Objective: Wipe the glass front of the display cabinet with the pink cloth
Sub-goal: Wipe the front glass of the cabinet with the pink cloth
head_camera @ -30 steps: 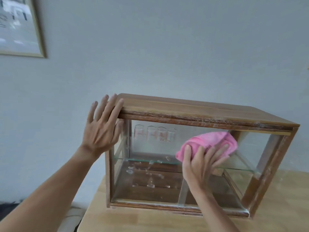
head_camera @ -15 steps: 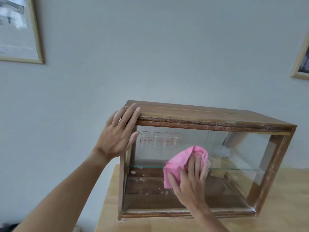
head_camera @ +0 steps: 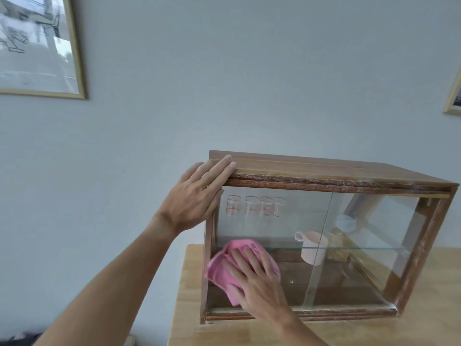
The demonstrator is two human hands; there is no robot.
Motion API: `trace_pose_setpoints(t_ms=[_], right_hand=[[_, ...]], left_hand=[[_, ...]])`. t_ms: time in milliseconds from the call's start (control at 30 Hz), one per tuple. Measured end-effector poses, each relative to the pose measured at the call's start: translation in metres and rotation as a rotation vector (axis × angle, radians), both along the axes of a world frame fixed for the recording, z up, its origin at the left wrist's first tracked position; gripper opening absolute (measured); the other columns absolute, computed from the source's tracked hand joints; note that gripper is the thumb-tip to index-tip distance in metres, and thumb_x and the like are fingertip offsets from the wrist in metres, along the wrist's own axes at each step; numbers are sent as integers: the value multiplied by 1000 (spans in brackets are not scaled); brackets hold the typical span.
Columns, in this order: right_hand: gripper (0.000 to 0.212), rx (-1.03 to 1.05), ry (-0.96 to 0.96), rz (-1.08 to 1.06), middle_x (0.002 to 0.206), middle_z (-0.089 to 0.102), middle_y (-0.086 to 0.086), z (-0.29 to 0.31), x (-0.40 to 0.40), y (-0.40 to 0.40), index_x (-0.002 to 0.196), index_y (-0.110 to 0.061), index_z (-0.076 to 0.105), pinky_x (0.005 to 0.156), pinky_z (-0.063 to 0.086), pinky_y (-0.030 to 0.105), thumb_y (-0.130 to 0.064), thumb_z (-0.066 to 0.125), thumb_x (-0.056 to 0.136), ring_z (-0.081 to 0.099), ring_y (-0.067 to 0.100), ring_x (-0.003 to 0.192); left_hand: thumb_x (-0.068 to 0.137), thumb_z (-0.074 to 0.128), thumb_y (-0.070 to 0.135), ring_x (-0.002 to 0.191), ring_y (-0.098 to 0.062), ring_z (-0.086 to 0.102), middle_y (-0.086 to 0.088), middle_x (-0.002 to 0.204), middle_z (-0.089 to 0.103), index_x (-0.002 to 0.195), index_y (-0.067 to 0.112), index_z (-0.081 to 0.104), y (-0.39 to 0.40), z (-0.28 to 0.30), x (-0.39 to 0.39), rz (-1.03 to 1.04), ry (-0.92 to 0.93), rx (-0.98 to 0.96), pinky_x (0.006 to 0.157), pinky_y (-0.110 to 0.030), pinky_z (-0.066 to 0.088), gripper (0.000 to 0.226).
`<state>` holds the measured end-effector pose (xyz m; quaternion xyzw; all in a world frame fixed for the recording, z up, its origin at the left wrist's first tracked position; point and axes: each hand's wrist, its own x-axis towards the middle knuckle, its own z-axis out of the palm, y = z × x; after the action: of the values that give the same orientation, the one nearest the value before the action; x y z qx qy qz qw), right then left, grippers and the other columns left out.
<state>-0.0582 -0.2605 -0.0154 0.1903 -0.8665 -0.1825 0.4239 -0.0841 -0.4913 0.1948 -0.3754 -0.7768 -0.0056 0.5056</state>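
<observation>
A wooden display cabinet (head_camera: 324, 168) with a glass front (head_camera: 361, 265) stands on a light wooden table (head_camera: 429, 328). My right hand (head_camera: 257, 283) presses a crumpled pink cloth (head_camera: 222, 270) flat against the lower left part of the glass. My left hand (head_camera: 197, 196) rests on the cabinet's upper left corner, fingers laid over the top edge. Inside, several clear measuring glasses (head_camera: 254, 208) stand on a glass shelf, and a pale pink cup (head_camera: 313, 248) sits near the middle.
The cabinet stands close to a pale wall. A framed picture (head_camera: 37, 46) hangs upper left, and another frame's corner (head_camera: 452, 96) shows at the right edge. The table's left edge lies just left of the cabinet.
My right hand has swept the pink cloth from the upper middle of the glass down to the lower left. My left hand has stayed on the top left corner.
</observation>
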Motion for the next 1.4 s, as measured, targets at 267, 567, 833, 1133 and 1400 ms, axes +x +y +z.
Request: trace_pose_setpoints(t_ms=[267,567,833,1133,1400], right_hand=[[67,-498,133,-54,167,19,18,96,-12,-27,156,-16,33,123,0,65,-54,38,101,3,40,156],[48,-191,138,211,158,42,2,99,-26,-41,146,-20,48,125,7,61,-36,44,101,12,22,157],[64,-156,-59,-122,156,47,8,-3,20,70,148,-29,43,125,8,60,-63,46,95,-1,25,158],[71,-599,197,-177,167,14,22,97,-14,50,155,-9,30,123,-5,64,-53,36,99,4,45,155],[48,-296,-201,-126,143,57,19,-63,17,16,132,-27,56,123,3,65,-56,48,94,31,44,146]], left_hand=[[95,43,6,142,-33,41,-13,160,35,151,0,39,0,3,1,-132,-126,19,119,-44,31,56],[95,41,13,138,-33,45,-16,156,41,147,-2,45,8,-2,6,-101,-96,99,115,-44,36,54],[99,36,30,154,-34,16,-19,164,24,156,-2,27,39,-23,6,131,-25,209,124,-49,21,66],[103,30,38,149,-36,26,-20,162,27,156,-1,23,47,-32,-10,210,110,238,119,-49,28,66],[102,35,37,146,-37,29,-20,160,33,155,0,25,49,-38,-16,193,162,262,115,-48,32,65]])
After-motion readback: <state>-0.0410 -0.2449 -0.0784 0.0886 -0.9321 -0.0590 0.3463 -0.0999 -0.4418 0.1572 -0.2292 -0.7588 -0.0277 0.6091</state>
